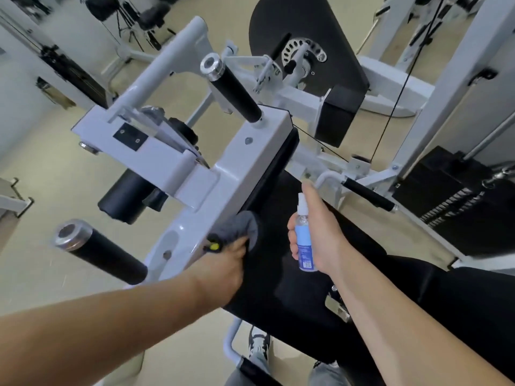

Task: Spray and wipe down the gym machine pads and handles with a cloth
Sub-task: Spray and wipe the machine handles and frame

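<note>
My left hand (pixel 227 263) presses a grey cloth (pixel 242 227) against the edge of the black pad (pixel 278 268), right where it meets the white machine frame (pixel 223 174). A small yellow knob (pixel 214 246) sits beside my fingers. My right hand (pixel 320 232) grips a small clear spray bottle (pixel 304 240) with a blue label and white nozzle, held upright above the pad, index finger raised over the top. Two black foam handles with chrome caps stick out of the frame, one near (pixel 103 254) and one far (pixel 237 90).
A black roller pad (pixel 125 199) hangs under the frame at left. A thin side handle (pixel 367 195) and a black weight stack (pixel 457 201) stand at right, with a cable running up. Another black pad (pixel 334 118) and a cam plate lie behind. Beige floor surrounds the machine.
</note>
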A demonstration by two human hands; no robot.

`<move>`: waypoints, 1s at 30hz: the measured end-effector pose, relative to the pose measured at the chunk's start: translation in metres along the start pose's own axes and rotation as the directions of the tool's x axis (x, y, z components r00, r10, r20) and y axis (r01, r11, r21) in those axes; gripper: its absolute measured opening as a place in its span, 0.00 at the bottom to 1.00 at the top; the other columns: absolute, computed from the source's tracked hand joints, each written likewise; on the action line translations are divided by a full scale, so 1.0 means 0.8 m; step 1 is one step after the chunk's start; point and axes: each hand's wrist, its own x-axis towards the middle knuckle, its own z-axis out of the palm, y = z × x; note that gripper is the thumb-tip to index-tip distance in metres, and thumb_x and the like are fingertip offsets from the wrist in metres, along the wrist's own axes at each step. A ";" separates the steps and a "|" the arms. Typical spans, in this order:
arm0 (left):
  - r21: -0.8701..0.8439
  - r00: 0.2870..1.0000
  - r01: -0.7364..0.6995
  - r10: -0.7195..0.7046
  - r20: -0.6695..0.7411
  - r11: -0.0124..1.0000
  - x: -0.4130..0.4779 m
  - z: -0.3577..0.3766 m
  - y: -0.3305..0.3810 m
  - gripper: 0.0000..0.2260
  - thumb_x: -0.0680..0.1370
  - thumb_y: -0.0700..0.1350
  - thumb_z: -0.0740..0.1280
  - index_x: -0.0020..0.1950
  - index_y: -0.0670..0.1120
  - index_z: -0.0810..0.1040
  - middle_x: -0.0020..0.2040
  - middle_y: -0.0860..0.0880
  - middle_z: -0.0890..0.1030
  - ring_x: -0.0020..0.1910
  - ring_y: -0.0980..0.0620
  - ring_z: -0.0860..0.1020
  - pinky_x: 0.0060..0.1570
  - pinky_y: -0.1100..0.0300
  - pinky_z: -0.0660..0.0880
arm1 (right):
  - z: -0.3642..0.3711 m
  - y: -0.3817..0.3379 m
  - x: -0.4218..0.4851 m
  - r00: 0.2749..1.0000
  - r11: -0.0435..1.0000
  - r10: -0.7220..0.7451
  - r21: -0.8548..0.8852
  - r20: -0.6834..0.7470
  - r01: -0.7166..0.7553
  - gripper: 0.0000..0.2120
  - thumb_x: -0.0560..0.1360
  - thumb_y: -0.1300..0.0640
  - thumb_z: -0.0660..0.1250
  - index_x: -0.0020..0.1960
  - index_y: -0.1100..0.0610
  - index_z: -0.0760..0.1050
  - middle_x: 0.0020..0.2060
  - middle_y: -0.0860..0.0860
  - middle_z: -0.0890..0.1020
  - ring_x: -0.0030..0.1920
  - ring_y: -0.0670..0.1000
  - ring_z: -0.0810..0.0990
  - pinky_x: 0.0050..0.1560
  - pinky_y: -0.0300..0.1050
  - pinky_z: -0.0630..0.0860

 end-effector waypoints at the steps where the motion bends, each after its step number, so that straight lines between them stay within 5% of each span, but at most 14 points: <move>1: -0.024 0.999 -0.045 0.046 0.016 0.999 -0.019 0.011 0.014 0.12 0.77 0.35 0.63 0.56 0.37 0.82 0.57 0.37 0.83 0.69 0.35 0.71 0.79 0.39 0.49 | 0.004 0.000 0.000 1.000 1.000 0.006 -0.020 0.004 -0.006 0.36 0.74 0.24 0.65 0.30 0.56 0.71 0.27 0.53 0.71 0.24 0.52 0.67 0.29 0.43 0.68; 5: -0.201 0.984 -0.116 0.085 -0.158 0.973 -0.049 0.045 0.028 0.08 0.76 0.43 0.66 0.38 0.49 0.80 0.39 0.49 0.82 0.47 0.43 0.79 0.59 0.53 0.67 | 0.032 0.026 -0.011 0.997 0.994 0.056 -0.100 0.046 -0.052 0.35 0.75 0.24 0.65 0.31 0.56 0.71 0.27 0.53 0.71 0.25 0.52 0.67 0.29 0.43 0.68; 7: -0.149 0.947 -0.074 0.023 -0.319 0.986 -0.029 0.040 0.007 0.05 0.71 0.47 0.71 0.35 0.52 0.83 0.37 0.53 0.83 0.46 0.47 0.81 0.61 0.55 0.68 | 0.043 0.041 -0.018 0.998 0.994 0.058 -0.094 0.026 -0.055 0.35 0.75 0.25 0.65 0.30 0.56 0.70 0.27 0.53 0.71 0.25 0.52 0.67 0.30 0.43 0.68; 9: -0.128 0.909 0.057 -0.104 -0.404 0.990 -0.005 0.014 -0.025 0.10 0.76 0.48 0.67 0.50 0.52 0.87 0.57 0.48 0.86 0.67 0.44 0.76 0.78 0.49 0.51 | 0.051 0.053 -0.025 1.000 0.997 0.015 -0.069 -0.025 -0.016 0.34 0.74 0.25 0.65 0.31 0.56 0.71 0.27 0.53 0.71 0.25 0.52 0.66 0.30 0.44 0.68; 11: -0.119 0.875 0.216 -0.246 -0.417 0.969 0.011 -0.009 -0.050 0.19 0.82 0.50 0.59 0.70 0.49 0.79 0.78 0.45 0.70 0.82 0.42 0.57 0.76 0.42 0.30 | 0.057 0.063 -0.031 0.994 0.999 -0.037 -0.042 -0.105 0.033 0.34 0.74 0.25 0.65 0.33 0.57 0.72 0.26 0.53 0.72 0.25 0.52 0.67 0.30 0.45 0.68; 13: -0.095 0.879 0.289 -0.303 -0.369 0.953 0.014 -0.024 -0.053 0.20 0.84 0.52 0.57 0.75 0.49 0.74 0.81 0.46 0.64 0.83 0.41 0.51 0.73 0.39 0.26 | 0.057 0.073 -0.037 0.987 0.998 -0.050 -0.033 -0.155 0.045 0.35 0.73 0.25 0.65 0.33 0.57 0.73 0.26 0.53 0.72 0.24 0.52 0.67 0.30 0.45 0.68; 16: -0.072 0.909 0.215 -0.227 -0.350 0.974 -0.014 0.012 -0.007 0.19 0.85 0.50 0.57 0.74 0.47 0.75 0.75 0.46 0.73 0.81 0.40 0.57 0.78 0.39 0.35 | 0.070 0.102 -0.050 0.983 1.000 -0.026 0.001 -0.181 0.026 0.36 0.73 0.25 0.66 0.28 0.56 0.71 0.25 0.53 0.71 0.24 0.52 0.66 0.30 0.44 0.67; 19: -0.083 0.938 0.038 -0.064 -0.339 0.996 -0.065 0.075 0.059 0.14 0.84 0.47 0.59 0.63 0.46 0.81 0.62 0.46 0.82 0.68 0.41 0.72 0.79 0.45 0.53 | 0.095 0.153 -0.065 0.990 1.000 0.012 0.019 -0.142 -0.009 0.36 0.73 0.25 0.66 0.27 0.56 0.71 0.25 0.53 0.71 0.24 0.52 0.66 0.30 0.44 0.67; 22: -0.100 0.882 -0.147 0.085 -0.463 0.984 -0.100 0.125 0.095 0.14 0.81 0.51 0.63 0.39 0.53 0.84 0.37 0.51 0.83 0.42 0.45 0.77 0.59 0.51 0.69 | 0.115 0.195 -0.070 0.996 1.000 0.011 0.013 -0.092 -0.010 0.36 0.72 0.24 0.67 0.27 0.55 0.69 0.26 0.52 0.68 0.25 0.52 0.64 0.29 0.43 0.64; 24: -0.095 0.837 -0.226 0.144 -0.528 0.969 -0.116 0.152 0.106 0.18 0.77 0.51 0.64 0.27 0.51 0.76 0.23 0.51 0.73 0.27 0.47 0.69 0.41 0.55 0.64 | 0.124 0.213 -0.072 0.997 1.000 -0.013 0.009 -0.076 0.014 0.36 0.73 0.24 0.67 0.28 0.55 0.68 0.26 0.52 0.67 0.24 0.51 0.62 0.28 0.42 0.63; 26: -0.147 0.804 -0.245 0.116 -0.584 0.958 -0.133 0.163 0.109 0.19 0.75 0.51 0.64 0.24 0.49 0.70 0.20 0.50 0.68 0.22 0.48 0.63 0.34 0.58 0.60 | 0.132 0.224 -0.071 0.998 0.999 -0.052 -0.007 -0.044 0.052 0.35 0.74 0.25 0.67 0.28 0.55 0.67 0.26 0.52 0.66 0.24 0.51 0.62 0.27 0.42 0.63; 30: -0.309 0.736 -0.197 -0.068 -0.674 0.931 -0.132 0.172 0.122 0.21 0.79 0.52 0.58 0.27 0.47 0.69 0.21 0.46 0.69 0.21 0.46 0.67 0.33 0.57 0.70 | 0.151 0.238 -0.064 0.994 0.990 -0.099 -0.096 0.044 0.103 0.33 0.76 0.28 0.65 0.29 0.56 0.68 0.27 0.54 0.70 0.25 0.52 0.66 0.30 0.44 0.69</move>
